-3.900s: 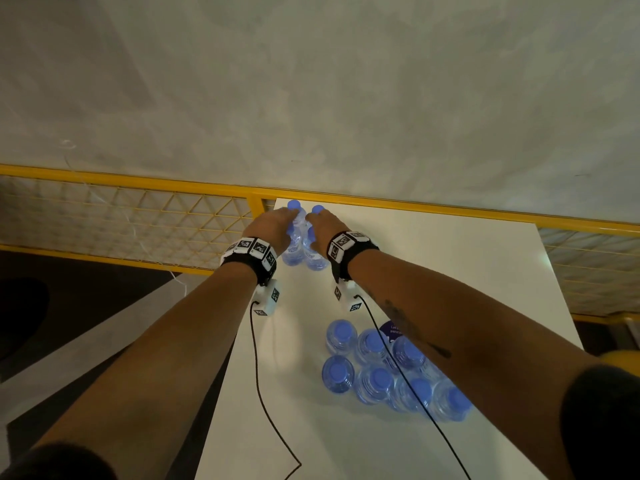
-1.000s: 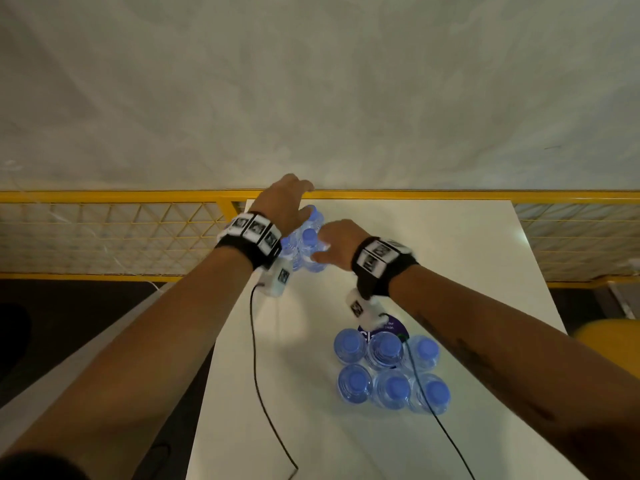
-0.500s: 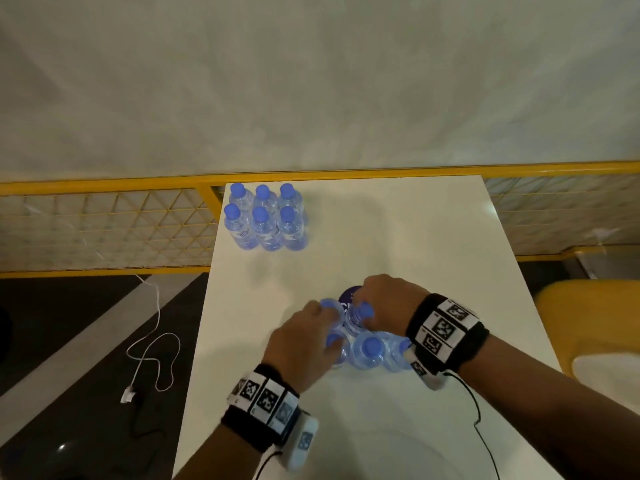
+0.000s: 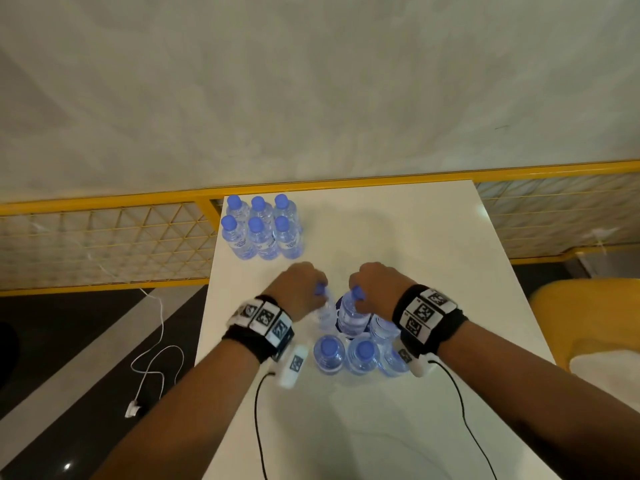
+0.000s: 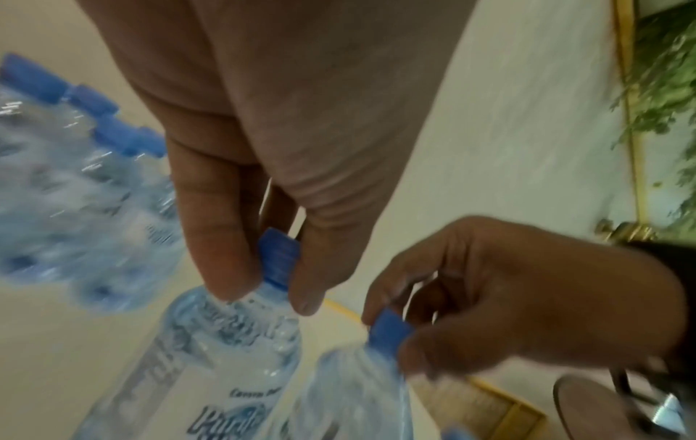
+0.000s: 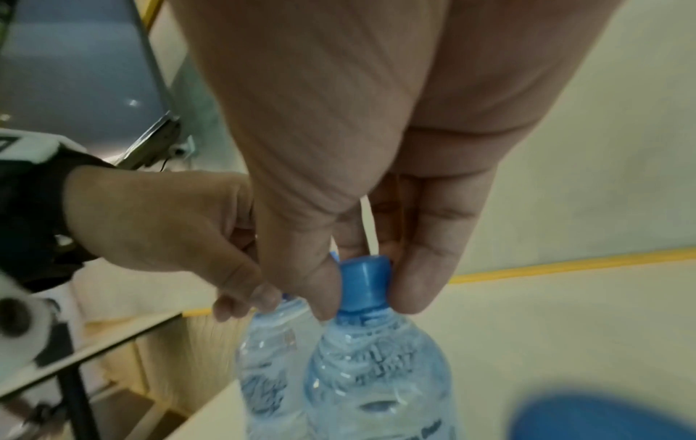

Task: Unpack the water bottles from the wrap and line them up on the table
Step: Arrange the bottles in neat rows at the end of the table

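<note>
Six clear water bottles with blue caps stand in two rows at the table's far left corner. Near the middle, several more bottles stand packed together; I cannot make out the wrap around them. My left hand pinches the cap of one bottle, which is raised and tilted above the pack. Beside it, my right hand pinches the cap of a second bottle, also raised. The two held bottles hang close together.
The white table has bare surface to the right of the six bottles. A yellow mesh railing runs behind and to both sides. A yellow chair stands at the right. A white cable lies on the floor at the left.
A second ago both hands were at the far bottles. They came back to the pack, took a cap each, and have now raised two bottles out of it.
</note>
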### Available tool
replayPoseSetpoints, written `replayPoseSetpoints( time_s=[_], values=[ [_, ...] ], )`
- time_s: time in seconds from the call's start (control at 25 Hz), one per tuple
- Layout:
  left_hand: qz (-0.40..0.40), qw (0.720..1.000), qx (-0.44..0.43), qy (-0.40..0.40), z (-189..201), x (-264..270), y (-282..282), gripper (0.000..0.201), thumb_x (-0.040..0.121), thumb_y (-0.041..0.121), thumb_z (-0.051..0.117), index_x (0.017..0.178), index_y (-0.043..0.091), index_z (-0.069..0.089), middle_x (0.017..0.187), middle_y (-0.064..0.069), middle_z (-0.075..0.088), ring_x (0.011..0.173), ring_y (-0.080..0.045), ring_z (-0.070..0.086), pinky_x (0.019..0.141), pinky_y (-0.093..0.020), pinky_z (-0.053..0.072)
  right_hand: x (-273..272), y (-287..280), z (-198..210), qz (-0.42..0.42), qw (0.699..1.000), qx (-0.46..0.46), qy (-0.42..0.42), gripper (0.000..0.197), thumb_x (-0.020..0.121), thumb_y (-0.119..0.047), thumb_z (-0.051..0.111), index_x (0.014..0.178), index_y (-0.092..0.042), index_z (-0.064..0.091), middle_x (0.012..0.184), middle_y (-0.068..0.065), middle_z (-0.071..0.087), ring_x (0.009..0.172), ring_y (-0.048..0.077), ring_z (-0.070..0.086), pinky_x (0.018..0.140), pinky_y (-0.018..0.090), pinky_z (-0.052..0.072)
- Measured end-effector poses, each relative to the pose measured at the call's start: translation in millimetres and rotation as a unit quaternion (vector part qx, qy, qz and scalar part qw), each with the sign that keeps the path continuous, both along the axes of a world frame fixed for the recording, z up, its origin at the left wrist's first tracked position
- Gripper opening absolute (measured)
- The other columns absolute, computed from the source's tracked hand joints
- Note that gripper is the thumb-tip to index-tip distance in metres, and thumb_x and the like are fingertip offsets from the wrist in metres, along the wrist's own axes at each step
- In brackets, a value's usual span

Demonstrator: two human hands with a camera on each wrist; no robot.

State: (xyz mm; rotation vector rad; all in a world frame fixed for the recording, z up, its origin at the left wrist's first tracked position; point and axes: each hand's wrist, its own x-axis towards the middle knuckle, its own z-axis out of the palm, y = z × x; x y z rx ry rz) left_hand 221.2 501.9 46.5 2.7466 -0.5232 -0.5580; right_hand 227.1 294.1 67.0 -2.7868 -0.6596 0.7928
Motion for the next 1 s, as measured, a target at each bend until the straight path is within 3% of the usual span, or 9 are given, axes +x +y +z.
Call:
replayPoseSetpoints(
  time_s=[0.08, 0.24, 0.36, 0.44, 0.52, 0.6, 0.72, 0.84, 1.0],
  values=[
    [0.007, 1.000, -0.011, -0.027, 24, 38, 2, 0.033, 0.093, 0.027, 0.070, 0.120, 0.010, 0.073, 0.113, -0.013, 0.068, 0.109, -0.031, 0.064, 0.090, -0.034, 0.045, 20, 1, 11, -0.018, 1.000, 0.015, -0.010, 0.029, 0.081, -0.025, 0.065, 0.107, -0.010, 0.066, 0.101, 0.008, 0.055, 0.095, 0.031, 0.061, 0.073, 0.031, 0.045],
    [0.021, 0.997, -0.001, -0.078, 57, 126, 2, 0.021, 0.092, 0.026, 0.069, 0.104, 0.009, 0.075, 0.093, -0.004, 0.066, 0.098, -0.027, 0.066, 0.079, -0.029, 0.043, 61, 16, 23, -0.060, 0.997, 0.024, -0.044, 0.032, 0.082, -0.028, 0.069, 0.109, -0.011, 0.068, 0.112, 0.011, 0.060, 0.099, 0.031, 0.063, 0.082, 0.033, 0.051],
    [0.014, 0.996, 0.039, -0.085, 58, 185, -3, 0.021, 0.091, 0.028, 0.070, 0.093, 0.008, 0.074, 0.102, -0.011, 0.074, 0.089, -0.027, 0.064, 0.081, -0.031, 0.050, 94, 32, 18, -0.092, 0.994, 0.031, -0.050, 0.029, 0.080, -0.027, 0.072, 0.104, -0.011, 0.068, 0.112, 0.011, 0.060, 0.093, 0.030, 0.065, 0.078, 0.033, 0.053],
    [0.012, 0.995, 0.061, -0.078, 47, 213, -5, 0.024, 0.089, 0.026, 0.070, 0.081, 0.003, 0.071, 0.093, -0.017, 0.074, 0.075, -0.028, 0.060, 0.078, -0.037, 0.058, 113, 43, 13, -0.095, 0.994, 0.022, -0.055, 0.029, 0.081, -0.027, 0.072, 0.105, -0.010, 0.067, 0.113, 0.012, 0.059, 0.092, 0.031, 0.066, 0.076, 0.032, 0.052],
    [0.017, 0.994, 0.078, -0.073, 32, 229, -6, 0.021, 0.086, 0.027, 0.075, 0.086, 0.006, 0.076, 0.093, -0.015, 0.075, 0.080, -0.030, 0.067, 0.079, -0.040, 0.060, 128, 51, 8, -0.105, 0.993, 0.025, -0.056, 0.033, 0.082, -0.024, 0.072, 0.111, -0.009, 0.064, 0.116, 0.012, 0.057, 0.096, 0.032, 0.066, 0.079, 0.033, 0.053],
    [0.023, 0.994, 0.086, -0.064, 15, 238, -5, 0.019, 0.085, 0.028, 0.078, 0.088, 0.009, 0.076, 0.096, -0.011, 0.076, 0.088, -0.031, 0.071, 0.076, -0.035, 0.057, 140, 58, -2, -0.110, 0.992, 0.020, -0.054, 0.034, 0.082, -0.021, 0.074, 0.112, -0.009, 0.063, 0.115, 0.013, 0.058, 0.096, 0.032, 0.067, 0.079, 0.034, 0.054],
    [0.016, 0.993, 0.106, -0.045, -7, 246, 0, 0.014, 0.084, 0.025, 0.078, 0.082, 0.013, 0.071, 0.094, -0.010, 0.075, 0.087, -0.031, 0.071, 0.070, -0.031, 0.050, 156, 68, -18, -0.109, 0.993, 0.006, -0.055, 0.030, 0.081, -0.018, 0.074, 0.107, -0.009, 0.064, 0.111, 0.012, 0.061, 0.091, 0.031, 0.068, 0.074, 0.032, 0.054],
    [0.015, 0.991, 0.127, -0.042, -19, 251, 4, 0.013, 0.086, 0.020, 0.074, 0.093, 0.008, 0.077, 0.096, -0.010, 0.075, 0.091, -0.031, 0.071, 0.072, -0.029, 0.048, 169, 80, -27, -0.106, 0.993, 0.002, -0.056, 0.026, 0.081, -0.018, 0.074, 0.103, -0.009, 0.065, 0.104, 0.011, 0.063, 0.079, 0.029, 0.064, 0.067, 0.031, 0.050],
    [-0.009, 0.986, 0.164, -0.039, -21, 256, 3, 0.012, 0.087, 0.012, 0.066, 0.091, 0.014, 0.077, 0.090, -0.010, 0.072, 0.081, -0.031, 0.065, 0.072, -0.027, 0.045, 179, 97, -34, -0.105, 0.993, 0.008, -0.057, 0.035, 0.079, -0.019, 0.075, 0.109, -0.006, 0.065, 0.089, 0.008, 0.058, 0.070, 0.026, 0.059, 0.062, 0.029, 0.046]
  ],
)
